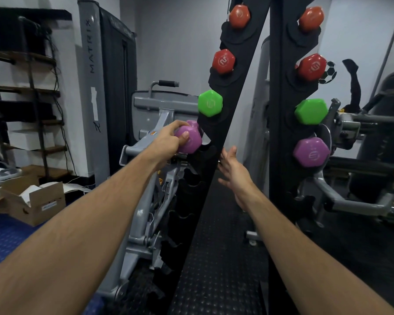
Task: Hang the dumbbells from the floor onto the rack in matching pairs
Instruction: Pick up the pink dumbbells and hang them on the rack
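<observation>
A black A-shaped rack has a left upright and a right upright. Each upright carries two red dumbbells at the top, then a green dumbbell. The right upright also holds a purple dumbbell under its green one. My left hand grips a second purple dumbbell at the left upright's slot just below the green one. My right hand hovers open between the uprights, holding nothing. Lower slots on both uprights are empty.
A grey weight machine stands right behind the left upright. A tall grey Matrix tower and dark shelving are on the left, with open cardboard boxes on the floor. More gym equipment sits on the right. Black studded rubber floor lies below.
</observation>
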